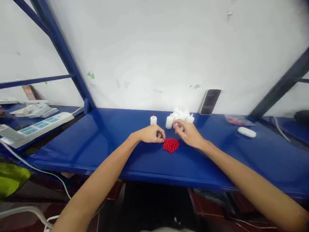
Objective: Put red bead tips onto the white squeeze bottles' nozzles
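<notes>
On the blue table lies a pile of small red caps (171,146). My left hand (150,133) is at the pile's left edge, thumb and fingertips pinched on a red cap. A white dropper bottle (153,120) with a red tip stands upright just behind that hand. To the right, my right hand (190,132) reaches in among the white bottles, its fingers closed around a small white bottle (181,128) that they partly hide. One white bottle (169,122) stands upright beside those fingertips. Behind it is a cluster of several more white bottles (179,112).
A phone (210,102) leans against the wall at the back. Further right lie a clear bag with red pieces (238,120) and a white oval object (246,132). A white power strip (45,125) is at left. Blue posts (62,51) frame the table (108,141).
</notes>
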`<state>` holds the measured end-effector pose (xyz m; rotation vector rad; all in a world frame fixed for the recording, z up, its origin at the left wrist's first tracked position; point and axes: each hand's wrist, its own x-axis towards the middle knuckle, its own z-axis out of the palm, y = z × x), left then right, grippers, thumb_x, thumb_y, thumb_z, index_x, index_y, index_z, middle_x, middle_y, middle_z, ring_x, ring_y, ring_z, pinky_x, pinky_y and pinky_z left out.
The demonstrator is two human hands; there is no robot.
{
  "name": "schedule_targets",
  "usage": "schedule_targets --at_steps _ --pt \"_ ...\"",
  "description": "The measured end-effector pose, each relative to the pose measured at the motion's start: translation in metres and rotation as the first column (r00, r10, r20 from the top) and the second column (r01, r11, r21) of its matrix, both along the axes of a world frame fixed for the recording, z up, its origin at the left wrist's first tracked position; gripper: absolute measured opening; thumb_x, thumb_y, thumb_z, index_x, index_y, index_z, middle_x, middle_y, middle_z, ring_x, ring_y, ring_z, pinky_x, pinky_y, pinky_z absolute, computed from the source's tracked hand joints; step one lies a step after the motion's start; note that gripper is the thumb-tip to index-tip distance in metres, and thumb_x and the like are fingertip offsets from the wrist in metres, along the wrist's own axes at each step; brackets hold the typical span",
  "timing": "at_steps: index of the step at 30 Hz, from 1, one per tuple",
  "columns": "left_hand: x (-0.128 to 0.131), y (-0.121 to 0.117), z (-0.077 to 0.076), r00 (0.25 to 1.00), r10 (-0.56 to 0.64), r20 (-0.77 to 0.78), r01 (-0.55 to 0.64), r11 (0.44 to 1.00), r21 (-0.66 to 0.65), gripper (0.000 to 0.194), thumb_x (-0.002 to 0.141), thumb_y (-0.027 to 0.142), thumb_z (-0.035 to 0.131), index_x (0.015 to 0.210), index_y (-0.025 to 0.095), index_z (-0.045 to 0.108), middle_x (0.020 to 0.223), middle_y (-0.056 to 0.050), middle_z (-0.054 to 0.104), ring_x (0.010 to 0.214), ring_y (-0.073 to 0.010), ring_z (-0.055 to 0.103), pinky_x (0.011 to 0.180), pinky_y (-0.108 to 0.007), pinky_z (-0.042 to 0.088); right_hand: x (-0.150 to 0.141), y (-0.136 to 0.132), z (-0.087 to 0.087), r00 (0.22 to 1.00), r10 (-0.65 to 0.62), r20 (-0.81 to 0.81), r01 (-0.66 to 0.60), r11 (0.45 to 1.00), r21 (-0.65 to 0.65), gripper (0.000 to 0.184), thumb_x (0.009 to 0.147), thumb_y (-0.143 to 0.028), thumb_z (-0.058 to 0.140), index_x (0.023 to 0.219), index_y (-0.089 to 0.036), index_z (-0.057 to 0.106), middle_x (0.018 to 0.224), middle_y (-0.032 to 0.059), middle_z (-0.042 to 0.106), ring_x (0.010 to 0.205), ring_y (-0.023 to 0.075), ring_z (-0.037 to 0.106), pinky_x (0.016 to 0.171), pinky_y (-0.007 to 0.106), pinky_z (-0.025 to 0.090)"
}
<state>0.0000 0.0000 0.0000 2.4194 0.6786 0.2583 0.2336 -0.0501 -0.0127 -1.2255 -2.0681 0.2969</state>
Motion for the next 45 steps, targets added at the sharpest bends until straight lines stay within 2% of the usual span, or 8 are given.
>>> schedule_targets --at_steps 7,13,21,29,33,37,42,45 --pt "0.003 -0.003 -0.002 0.974 0.095 0.207 -0.117 0.989 0.094 0.006 0.077 0.018 0.06 0.081 0.016 0.063 0.06 0.005 0.054 0.054 -0.0074 0.048 0.056 -0.02 0.039 -0.005 0.0 0.004 1.0 -0.004 0.031 0.002 0.998 0.064 0.021 0.088 -0.026 0.058 0.103 -0.018 0.07 0.099 0.007 0.072 0.087 0.0205 0.066 0.077 0.031 0.048" --pt "0.021 -0.02 -0.005 0.815 0.076 0.575 -0.336 0.87 0.361 0.011 0.088 0.025 0.057 0.095 0.018 0.062 0.055 0.008 0.043 0.049 -0.0059 0.039 0.055 -0.02 0.037 -0.007 -0.001 0.009 0.998 0.062 0.0 -0.062 0.995 0.073 0.025 0.097 -0.033 0.048 0.101 -0.019 0.069 0.094 0.0065 0.07 0.081 0.0188 0.062 0.073 0.031 0.046" --pt "0.027 -0.023 -0.008 0.877 0.033 0.479 -0.268 0.861 0.433 0.018 0.096 0.028 0.05 0.104 0.018 0.063 0.068 0.003 0.058 0.058 -0.0079 0.049 0.058 -0.021 0.04 -0.011 -0.002 0.003 0.992 0.121 -0.032 -0.117 0.989 0.092 0.021 0.095 -0.029 0.049 0.091 -0.018 0.065 0.079 0.0037 0.058 0.073 0.0169 0.055 0.067 0.029 0.042" --pt "0.025 -0.022 -0.008 0.913 -0.004 0.409 -0.212 0.85 0.482 0.021 0.095 0.025 0.049 0.111 0.019 0.062 0.073 0.002 0.061 0.06 -0.0087 0.05 0.06 -0.022 0.04 -0.012 -0.009 0.012 0.942 0.257 -0.215 -0.273 0.961 -0.048 0.024 0.094 -0.037 0.053 0.096 -0.018 0.067 0.094 0.0059 0.066 0.086 0.0203 0.06 0.08 0.036 0.048" --pt "0.026 -0.021 -0.009 0.924 0.003 0.383 -0.212 0.837 0.504 0.019 0.094 0.022 0.05 0.107 0.018 0.062 0.066 0.003 0.058 0.059 -0.0092 0.05 0.059 -0.022 0.039 -0.012 -0.008 0.012 0.907 0.26 -0.333 -0.314 0.942 -0.121 0.033 0.096 -0.042 0.05 0.113 -0.021 0.068 0.109 0.0071 0.07 0.1 0.0233 0.063 0.092 0.042 0.049" --pt "0.025 -0.02 -0.009 0.943 -0.022 0.332 -0.164 0.839 0.52 0.02 0.094 0.019 0.049 0.109 0.018 0.062 0.071 0.002 0.063 0.059 -0.0092 0.053 0.06 -0.022 0.04 -0.013 -0.009 0.01 0.887 0.249 -0.389 -0.335 0.927 -0.17 0.051 0.093 -0.042 0.056 0.14 -0.024 0.051 0.123 0.0069 0.067 0.113 0.025 0.062 0.103 0.046 0.046" --pt "0.026 -0.018 -0.013 0.916 -0.006 0.401 -0.217 0.834 0.507 0.025 0.096 0.022 0.05 0.118 0.019 0.062 0.075 0.001 0.067 0.059 -0.0091 0.056 0.061 -0.021 0.042 -0.016 -0.01 0.009 0.857 0.239 -0.456 -0.347 0.923 -0.169 0.057 0.093 -0.044 0.057 0.144 -0.023 0.043 0.125 0.0092 0.066 0.113 0.0251 0.063 0.103 0.048 0.048" --pt "0.027 -0.017 -0.012 0.838 0.071 0.541 -0.364 0.81 0.459 0.025 0.099 0.031 0.049 0.114 0.019 0.063 0.07 0.002 0.065 0.054 -0.0077 0.052 0.059 -0.021 0.042 -0.015 -0.006 0.007 0.851 0.185 -0.492 -0.302 0.938 -0.169 0.063 0.092 -0.048 0.056 0.146 -0.023 0.037 0.112 0.0095 0.07 0.098 0.0224 0.069 0.094 0.044 0.054"
